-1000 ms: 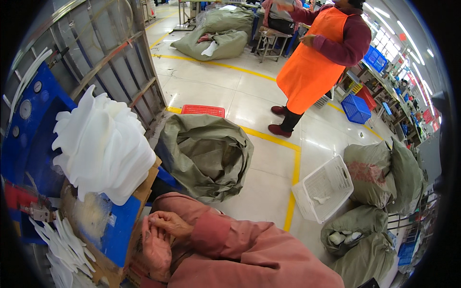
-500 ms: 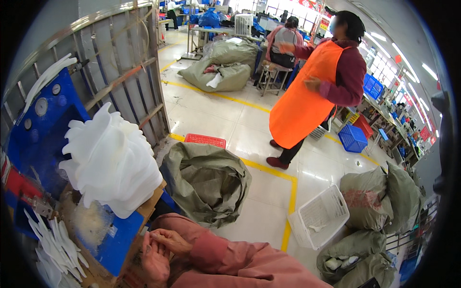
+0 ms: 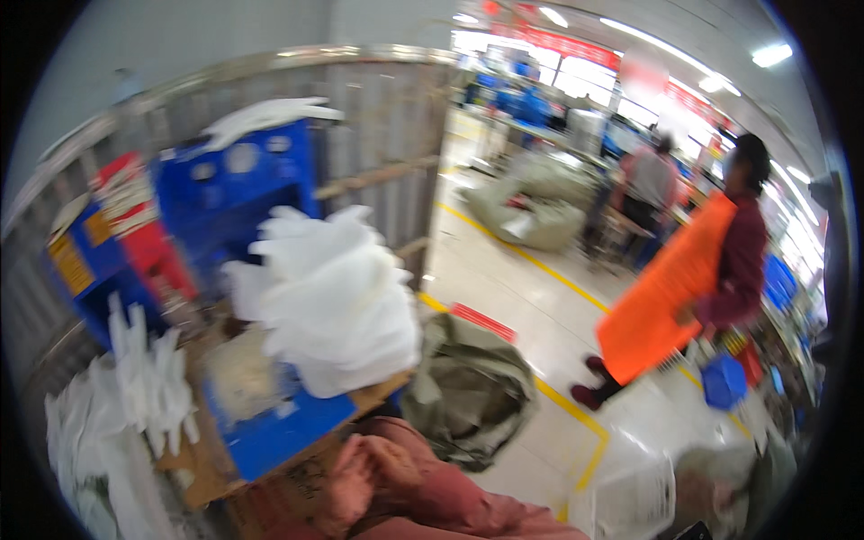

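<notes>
Both of my hands are close together at the table's near edge, above my lap, and motion smears them. My left hand (image 3: 346, 481) has its fingers stretched upward, and nothing shows in it. Against it lies my right hand (image 3: 396, 463), its fingers too blurred to make out. Beyond them, a tall stack of white, glove-like pieces (image 3: 328, 301) stands on the table. A blue board (image 3: 283, 441) lies in front of it, with a pale, cloudy patch (image 3: 243, 373) on its left part. More white finger-shaped pieces (image 3: 148, 382) hang at the table's left side.
Behind the table are a blue machine with gauges (image 3: 238, 193) and a metal partition (image 3: 382, 135). An open olive sack (image 3: 472, 382) stands right of the table, near a red basket (image 3: 484, 321). A co-worker in an orange apron (image 3: 670, 288) stands farther right. A white crate (image 3: 634, 499) is lower right.
My view has swung left, so the table and machine sit farther right in the picture. My hands stay together. The co-worker's raised arm has come down.
</notes>
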Demonstrator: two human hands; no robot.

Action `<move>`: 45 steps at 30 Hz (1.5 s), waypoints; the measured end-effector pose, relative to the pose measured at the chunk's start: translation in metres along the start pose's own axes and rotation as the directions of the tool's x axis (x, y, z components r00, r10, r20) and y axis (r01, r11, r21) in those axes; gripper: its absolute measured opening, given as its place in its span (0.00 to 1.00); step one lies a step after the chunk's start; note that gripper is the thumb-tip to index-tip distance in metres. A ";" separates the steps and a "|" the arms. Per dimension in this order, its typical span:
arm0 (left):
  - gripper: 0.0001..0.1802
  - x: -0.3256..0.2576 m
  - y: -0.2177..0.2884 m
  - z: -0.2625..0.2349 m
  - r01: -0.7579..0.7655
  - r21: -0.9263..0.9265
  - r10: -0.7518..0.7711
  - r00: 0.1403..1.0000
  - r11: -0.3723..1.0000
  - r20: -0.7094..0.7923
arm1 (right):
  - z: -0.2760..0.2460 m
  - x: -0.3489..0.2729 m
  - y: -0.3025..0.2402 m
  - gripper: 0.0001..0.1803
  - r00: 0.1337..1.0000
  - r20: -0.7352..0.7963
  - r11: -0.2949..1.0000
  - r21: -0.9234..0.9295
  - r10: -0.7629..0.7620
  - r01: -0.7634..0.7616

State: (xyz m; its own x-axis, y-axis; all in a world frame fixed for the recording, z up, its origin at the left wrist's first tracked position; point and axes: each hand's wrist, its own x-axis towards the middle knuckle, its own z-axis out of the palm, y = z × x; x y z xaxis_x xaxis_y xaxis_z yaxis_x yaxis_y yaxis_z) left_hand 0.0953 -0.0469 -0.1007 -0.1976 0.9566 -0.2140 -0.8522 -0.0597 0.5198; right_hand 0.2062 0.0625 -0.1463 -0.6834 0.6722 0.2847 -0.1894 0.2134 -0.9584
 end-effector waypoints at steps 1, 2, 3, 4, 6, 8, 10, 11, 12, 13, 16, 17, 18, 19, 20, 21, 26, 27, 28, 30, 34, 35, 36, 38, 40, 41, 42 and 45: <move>0.38 -0.001 -0.001 0.000 -0.006 -0.047 0.006 1.000 0.999 -0.003 | 0.001 0.001 -0.002 0.23 0.887 0.066 0.830 0.326 0.458 -0.453; 0.38 -0.002 0.000 0.001 -0.018 -0.026 0.019 0.999 1.000 0.034 | -0.001 0.003 -0.004 0.22 0.797 0.131 0.671 0.471 0.590 -0.573; 0.38 -0.001 0.001 0.002 0.001 -0.010 0.000 1.000 1.000 0.021 | 0.000 0.006 -0.005 0.24 0.752 0.113 0.608 0.515 0.650 -0.604; 0.38 -0.001 0.004 0.003 0.000 -0.014 0.000 1.000 1.000 0.015 | -0.002 0.008 -0.007 0.26 0.749 0.123 0.627 0.469 0.651 -0.622; 0.38 -0.003 0.008 0.008 0.025 -0.026 -0.024 0.999 0.999 0.035 | -0.004 0.013 -0.012 0.28 0.747 0.142 0.667 0.364 0.650 -0.650; 0.37 -0.006 0.013 0.012 0.013 -0.001 -0.013 0.999 1.000 0.051 | -0.006 0.017 -0.017 0.27 0.723 0.156 0.679 0.257 0.673 -0.687; 0.37 -0.010 0.016 0.015 0.003 0.002 -0.003 0.998 1.000 0.065 | -0.003 0.018 -0.019 0.26 0.739 0.165 0.662 0.351 0.653 -0.663; 0.37 -0.011 0.017 0.016 -0.012 -0.001 0.012 0.998 1.000 0.065 | -0.003 0.019 -0.020 0.27 0.743 0.189 0.642 0.398 0.642 -0.656; 0.37 -0.013 0.017 0.016 -0.025 -0.004 0.026 0.998 1.000 0.065 | -0.001 0.020 -0.021 0.27 0.797 0.116 0.731 0.339 0.593 -0.593; 0.37 -0.014 0.017 0.016 -0.032 0.002 0.032 0.996 0.999 0.083 | 0.000 0.021 -0.022 0.29 0.850 0.079 0.810 0.267 0.521 -0.522; 0.39 -0.016 0.020 0.016 -0.040 0.004 0.040 0.992 0.999 0.118 | 0.002 0.027 -0.028 0.29 0.945 -0.015 0.946 0.005 0.325 -0.325; 0.39 -0.016 0.021 0.015 -0.036 -0.009 0.036 0.993 0.999 0.109 | 0.004 0.028 -0.031 0.29 0.948 -0.044 0.946 -0.071 0.315 -0.317; 0.39 -0.017 0.022 0.014 -0.025 -0.049 0.031 0.993 0.998 0.110 | 0.003 0.031 -0.035 0.27 0.937 -0.077 0.934 -0.093 0.340 -0.346; 0.39 -0.016 0.023 0.012 -0.064 -0.051 0.070 0.991 0.997 0.117 | 0.003 0.034 -0.038 0.25 0.970 -0.095 0.959 -0.158 0.224 -0.237; 0.39 -0.017 0.024 0.010 -0.054 -0.059 0.058 0.997 0.997 0.057 | 0.003 0.035 -0.042 0.24 0.981 -0.117 0.959 -0.221 0.155 -0.178; 0.40 -0.016 0.025 0.008 -0.093 -0.090 0.099 0.992 0.992 0.072 | 0.002 0.039 -0.044 0.21 0.968 -0.178 0.957 -0.198 0.178 -0.212; 0.41 -0.017 0.031 0.001 -0.107 -0.102 0.114 0.991 0.989 0.064 | 0.007 0.040 -0.049 0.19 0.865 -0.153 0.834 0.390 0.478 -0.392; 0.41 -0.016 0.032 0.001 -0.094 -0.127 0.102 0.993 0.987 0.056 | 0.009 0.039 -0.048 0.20 0.887 -0.096 0.793 0.498 0.452 -0.351; 0.41 -0.014 0.032 0.002 -0.085 -0.152 0.095 0.994 0.985 0.062 | 0.009 0.039 -0.047 0.21 0.875 -0.085 0.792 0.475 0.476 -0.384; 0.41 -0.011 0.033 0.004 -0.064 -0.151 0.070 0.997 0.987 0.034 | 0.007 0.039 -0.045 0.23 0.869 -0.013 0.755 0.501 0.495 -0.422; 0.42 -0.006 0.033 0.006 -0.045 -0.094 0.043 0.999 0.995 -0.029 | 0.002 0.036 -0.043 0.22 0.867 0.067 0.769 0.432 0.494 -0.471; 0.42 -0.005 0.033 0.005 -0.042 -0.105 0.041 0.999 0.994 -0.009 | 0.001 0.034 -0.042 0.23 0.848 0.069 0.763 0.403 0.526 -0.506; 0.42 -0.004 0.033 0.005 -0.041 -0.114 0.042 0.999 0.993 0.007 | 0.000 0.033 -0.041 0.23 0.813 0.090 0.728 0.396 0.576 -0.560; 0.42 -0.003 0.033 0.002 -0.043 -0.109 0.047 0.999 0.993 0.027 | -0.003 0.033 -0.036 0.24 0.819 0.113 0.770 0.289 0.563 -0.569; 0.41 -0.002 0.032 0.000 -0.045 -0.076 0.048 0.998 0.996 0.038 | -0.005 0.037 -0.030 0.24 0.895 0.092 0.893 0.082 0.436 -0.443; 0.42 -0.002 0.031 0.000 -0.044 -0.047 0.046 0.998 0.998 0.038 | -0.006 0.042 -0.027 0.24 0.953 0.079 0.954 -0.088 0.292 -0.285; 0.42 -0.002 0.031 -0.001 -0.044 -0.018 0.044 0.998 0.999 0.037 | -0.006 0.045 -0.026 0.23 0.989 0.086 0.971 -0.215 0.121 -0.100; 0.44 -0.003 0.032 -0.001 -0.031 0.065 0.027 0.998 0.997 0.055 | -0.005 0.051 -0.034 0.20 0.993 0.117 0.986 -0.168 0.030 -0.010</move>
State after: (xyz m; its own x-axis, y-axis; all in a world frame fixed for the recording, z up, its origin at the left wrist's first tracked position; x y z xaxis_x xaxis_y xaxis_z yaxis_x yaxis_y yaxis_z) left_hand 0.0680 -0.0520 -0.0847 -0.1940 0.9688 -0.1543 -0.8127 -0.0706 0.5784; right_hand 0.1813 0.0934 -0.0988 -0.7669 0.5904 0.2517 -0.0612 0.3231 -0.9444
